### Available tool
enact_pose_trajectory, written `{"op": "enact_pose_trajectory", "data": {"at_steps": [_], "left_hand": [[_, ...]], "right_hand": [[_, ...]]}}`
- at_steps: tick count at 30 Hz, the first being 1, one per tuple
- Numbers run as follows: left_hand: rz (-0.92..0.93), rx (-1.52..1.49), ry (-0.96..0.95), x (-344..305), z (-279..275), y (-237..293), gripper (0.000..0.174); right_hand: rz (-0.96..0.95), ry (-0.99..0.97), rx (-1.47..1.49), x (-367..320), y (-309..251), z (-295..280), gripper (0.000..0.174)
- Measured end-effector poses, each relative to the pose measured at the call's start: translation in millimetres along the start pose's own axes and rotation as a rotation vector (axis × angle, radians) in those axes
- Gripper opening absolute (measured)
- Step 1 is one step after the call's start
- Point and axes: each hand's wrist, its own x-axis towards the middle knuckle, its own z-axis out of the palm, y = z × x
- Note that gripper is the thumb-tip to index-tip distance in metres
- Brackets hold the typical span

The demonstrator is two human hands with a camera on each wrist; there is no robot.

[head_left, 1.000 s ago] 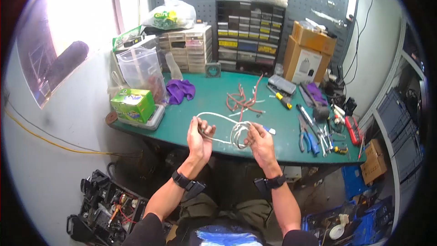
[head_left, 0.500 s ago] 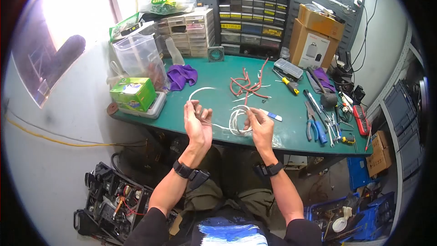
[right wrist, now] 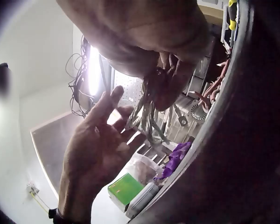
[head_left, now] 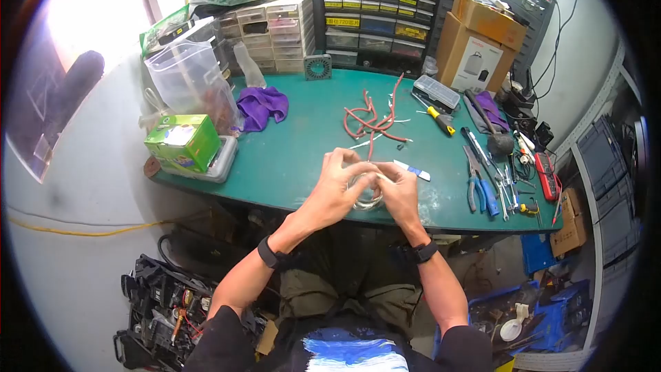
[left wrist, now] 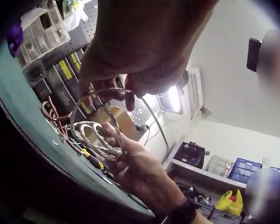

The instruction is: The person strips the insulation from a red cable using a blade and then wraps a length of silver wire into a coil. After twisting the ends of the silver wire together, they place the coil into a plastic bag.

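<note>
A coil of white twisted wire point(head_left: 370, 204) hangs between the two hands, above the front edge of the green bench. My right hand point(head_left: 401, 196) grips the bundled loops between thumb and fingers; several turns show in the left wrist view, where the coil point(left wrist: 91, 140) fans out from that hand. My left hand point(head_left: 334, 189) is right beside the coil, its fingers bent over the top of it and holding a run of the wire. In the right wrist view the left hand point(right wrist: 95, 147) has its thumb raised, and its fingertips partly overlap the loops.
Red cable pieces point(head_left: 375, 120) lie behind the hands. To the right are a yellow-black screwdriver point(head_left: 441, 120), blue-handled pliers point(head_left: 482, 189), a mallet point(head_left: 497, 142) and a red meter point(head_left: 547, 176). A green box point(head_left: 182, 141) and purple cloth point(head_left: 263, 107) are on the left.
My left hand has moved right, from well left of the coil up against it, bringing its length of wire along. The right hand keeps hold of the coil. The head view has shifted slightly.
</note>
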Motion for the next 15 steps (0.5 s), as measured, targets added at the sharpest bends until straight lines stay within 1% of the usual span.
{"op": "enact_pose_trajectory", "data": {"at_steps": [1, 2, 3, 5, 6, 7, 9, 10, 15], "left_hand": [[0.173, 0.271, 0.013, -1, 2, 1, 0.023], [0.202, 0.245, -0.011, 2, 2, -3, 0.025], [0.197, 0.242, -0.010, 5, 0, -10, 0.025], [0.046, -0.180, -0.244, 10, -6, -27, 0.029], [-0.028, -0.322, -0.372, 15, -12, -27, 0.034], [-0.033, -0.325, -0.374, 17, -16, -26, 0.034], [-0.195, -0.562, -0.517, 20, -26, -20, 0.036], [-0.260, -0.538, -0.547, 22, -30, -22, 0.038], [-0.337, -0.536, -0.625, 27, -40, -27, 0.039]], "right_hand": [[-0.021, -0.064, 0.017, -1, 0, 1, 0.020], [0.030, -0.132, 0.025, -1, 1, -2, 0.018], [0.035, -0.134, 0.022, -1, 2, -3, 0.018], [0.035, -0.207, -0.008, -4, 0, -5, 0.020], [0.034, -0.225, -0.008, -6, -6, -6, 0.021], [0.040, -0.225, -0.007, -6, -13, -6, 0.021], [0.072, -0.202, 0.012, -5, -21, -4, 0.022], [0.092, -0.237, -0.018, -2, -20, -7, 0.024], [0.101, -0.237, 0.078, -2, -18, -15, 0.028]]}}
